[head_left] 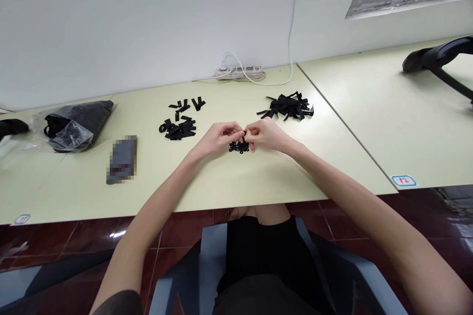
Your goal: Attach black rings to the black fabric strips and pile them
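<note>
My left hand (222,137) and my right hand (266,134) meet over the table, fingers pinched together. Between their fingertips shows a small black piece (244,134), mostly covered by the fingers, so its exact kind is unclear. Just beneath lies a little heap of small black ring-like parts (239,148). To the right, behind my right hand, is a loose pile of black fabric strips (290,106). On the left, a pile of short black strap pieces (180,130) lies near my left hand, with several more pieces (198,104) scattered behind it.
A pale green table (221,182) runs along the wall. On its left are a blurred dark flat object (122,159) and a black plastic bag (86,125). A power strip (239,72) with a white cable sits at the back. A black curved object (439,59) stands far right.
</note>
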Action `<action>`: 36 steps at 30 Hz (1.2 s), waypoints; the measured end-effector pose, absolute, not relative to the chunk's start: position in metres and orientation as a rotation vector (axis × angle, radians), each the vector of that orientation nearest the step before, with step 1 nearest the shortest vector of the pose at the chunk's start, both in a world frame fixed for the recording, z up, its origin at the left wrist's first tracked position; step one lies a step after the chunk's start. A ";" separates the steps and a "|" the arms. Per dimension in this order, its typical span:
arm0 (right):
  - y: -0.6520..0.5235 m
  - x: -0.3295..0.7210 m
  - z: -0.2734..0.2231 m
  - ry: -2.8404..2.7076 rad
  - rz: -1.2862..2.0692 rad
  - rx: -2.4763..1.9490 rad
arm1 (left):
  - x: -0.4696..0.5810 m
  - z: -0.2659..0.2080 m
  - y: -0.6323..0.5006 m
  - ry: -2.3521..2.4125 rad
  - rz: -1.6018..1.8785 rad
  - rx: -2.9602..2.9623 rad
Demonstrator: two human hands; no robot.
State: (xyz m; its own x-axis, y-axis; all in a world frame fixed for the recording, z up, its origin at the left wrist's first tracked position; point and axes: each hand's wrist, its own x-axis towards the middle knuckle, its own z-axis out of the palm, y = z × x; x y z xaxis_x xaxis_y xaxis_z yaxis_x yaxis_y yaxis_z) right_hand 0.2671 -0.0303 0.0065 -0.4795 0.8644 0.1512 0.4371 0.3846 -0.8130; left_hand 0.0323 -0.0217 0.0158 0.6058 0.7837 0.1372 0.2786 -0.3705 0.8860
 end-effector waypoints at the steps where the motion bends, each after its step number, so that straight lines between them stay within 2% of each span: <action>1: -0.030 0.267 0.007 -2.076 0.981 -1.124 | 0.032 0.016 -0.022 0.844 0.697 1.926; 18: -0.029 0.274 0.010 -2.036 1.203 -1.085 | 0.029 0.020 -0.022 0.785 0.632 1.925; 29: -0.028 0.268 0.011 -1.975 0.934 -1.164 | 0.024 0.023 -0.016 0.943 0.775 1.943; 36: -0.032 0.267 0.004 -2.140 0.956 -1.112 | 0.016 0.020 -0.007 1.011 0.891 1.884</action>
State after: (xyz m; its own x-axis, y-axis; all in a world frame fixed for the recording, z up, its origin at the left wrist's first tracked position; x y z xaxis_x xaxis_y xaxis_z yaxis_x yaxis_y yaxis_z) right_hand 0.2674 -0.0315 0.0036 -0.5132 0.8473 0.1369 0.4636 0.4079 -0.7866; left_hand 0.0159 -0.0066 0.0196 0.4320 0.8784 0.2045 0.3131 -0.3588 0.8794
